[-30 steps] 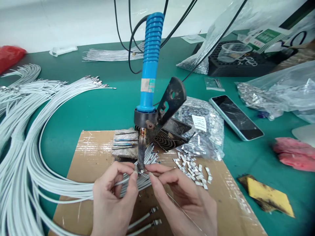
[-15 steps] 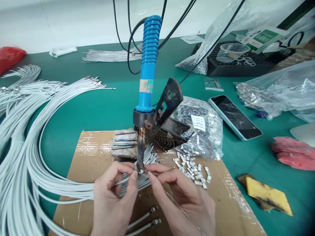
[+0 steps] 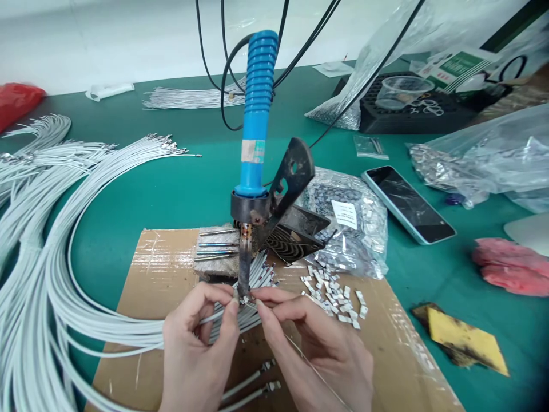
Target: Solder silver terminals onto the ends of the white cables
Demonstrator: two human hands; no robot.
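A soldering iron with a blue handle (image 3: 256,114) stands upright, tip down, in a black metal holder (image 3: 288,186). At its dark tip (image 3: 243,269), my left hand (image 3: 201,343) pinches thumb and forefinger together; what they grip is mostly covered. A small shiny metal piece (image 3: 244,300) shows between the two hands, under the tip. My right hand (image 3: 321,343) is closed on a thin solder wire (image 3: 315,369), which trails down toward the bottom edge. Just behind the fingers lie the ends of several white cables (image 3: 259,274).
Large bundles of white cables (image 3: 55,257) cover the left side. Loose small metal terminals (image 3: 332,294) lie on the cardboard (image 3: 398,349), near a plastic bag (image 3: 355,217). Farther right are a phone (image 3: 409,203), a pink cloth (image 3: 510,266) and a scorched yellow sponge (image 3: 467,341).
Almost nothing differs. The view has shifted very slightly, and the iron's handle sits a little more to the left. Both hands keep their pinch at the tip.
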